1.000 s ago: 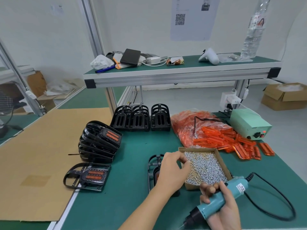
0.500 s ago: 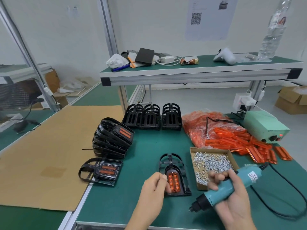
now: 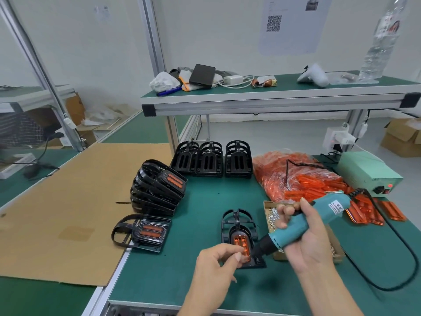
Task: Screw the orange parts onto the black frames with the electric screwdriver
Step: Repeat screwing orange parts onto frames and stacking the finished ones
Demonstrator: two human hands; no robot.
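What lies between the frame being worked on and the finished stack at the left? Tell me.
In the head view, only bare green mat lies between the frame under the hands and the stack of finished frames.

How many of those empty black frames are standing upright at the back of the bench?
3, side by side: left, middle, right. Each may be a stack hiding more frames behind it.
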